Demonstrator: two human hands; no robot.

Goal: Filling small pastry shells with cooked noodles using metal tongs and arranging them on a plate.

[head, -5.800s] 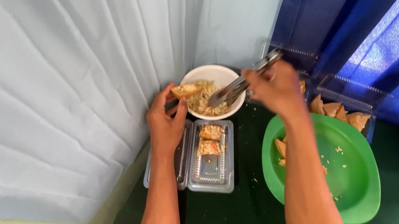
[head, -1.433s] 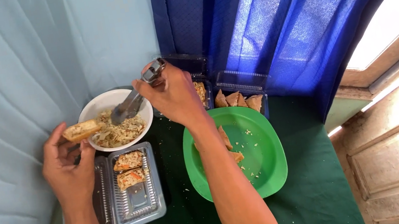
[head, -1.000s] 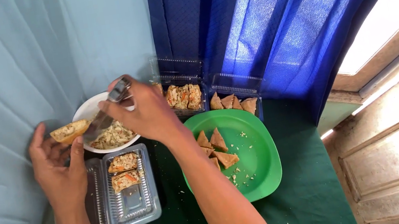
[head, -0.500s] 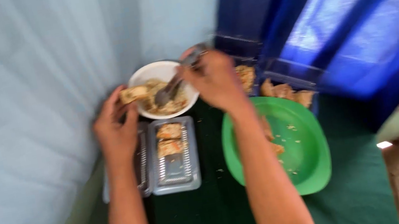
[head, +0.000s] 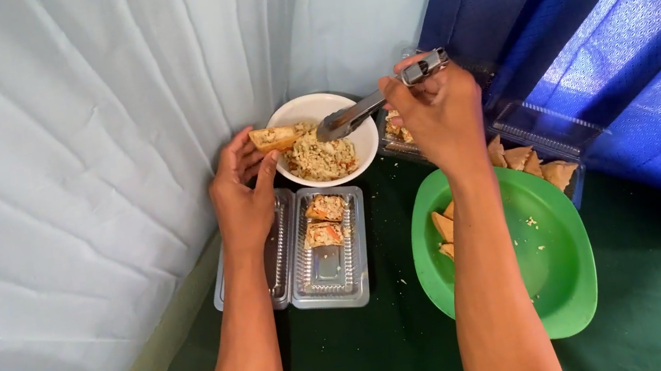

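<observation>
My left hand (head: 242, 194) holds a small tan pastry shell (head: 273, 138) at the left rim of a white bowl (head: 367, 148) of pale crumbly filling (head: 323, 156). My right hand (head: 435, 108) grips metal tongs (head: 371, 104), whose tips hover over the filling. Below the bowl lies an open clear plastic clamshell box (head: 325, 264) with two filled pieces (head: 325, 220) in its upper part.
A green plate (head: 554, 264) with several fried triangular pieces sits at right on the dark green tablecloth (head: 397, 355). Clear trays of more pieces (head: 539, 162) stand behind it. Pale blue fabric hangs at left, dark blue curtain (head: 588, 4) at right.
The view shifted and steadied. Both hands stay at the bowl; the left hand keeps the shell at the rim while the tongs remain over the filling.
</observation>
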